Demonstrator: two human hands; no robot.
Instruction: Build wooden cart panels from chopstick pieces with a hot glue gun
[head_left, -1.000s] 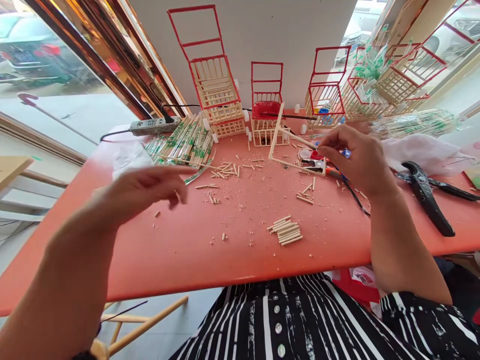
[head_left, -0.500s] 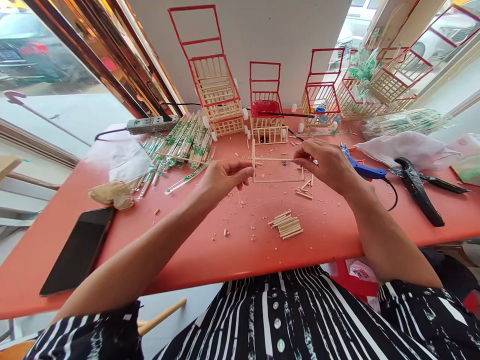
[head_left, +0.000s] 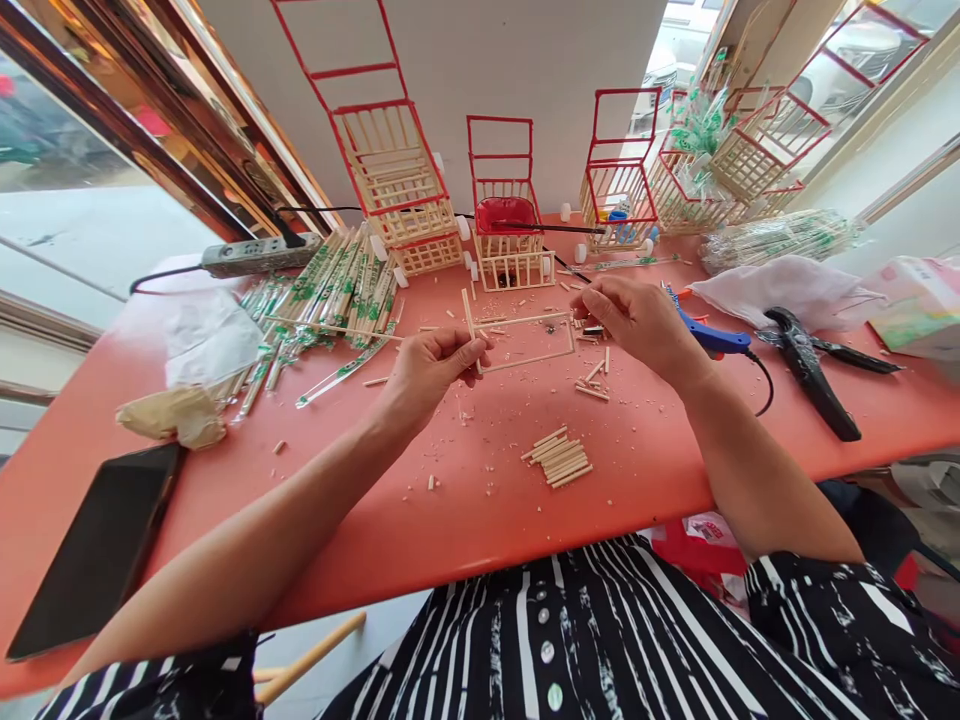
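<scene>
My left hand (head_left: 442,362) pinches the left end of a thin wooden stick frame (head_left: 529,361), a rectangle held above the table. One stick (head_left: 469,312) of it stands up beyond my fingertips. At the frame's right end is my right hand (head_left: 619,320), its thumb and fingers pressed together near the corner; a small dark thing shows below the fingers, too small to make out. Nearer the table's front edge lies a pile of short cut sticks (head_left: 559,458), with a few loose short sticks (head_left: 592,390) behind it.
Stick carts with red handles (head_left: 397,170) stand along the back wall. Wrapped sticks (head_left: 337,290), a power strip (head_left: 259,256) and a phone (head_left: 97,550) lie at left. At right are a blue glue gun (head_left: 712,335), black cutters (head_left: 814,375) and a white cloth (head_left: 787,290).
The view has shifted, so most things appear further left. The frame now looks tilted, its right end higher, and my right hand sits closer to its right corner.
</scene>
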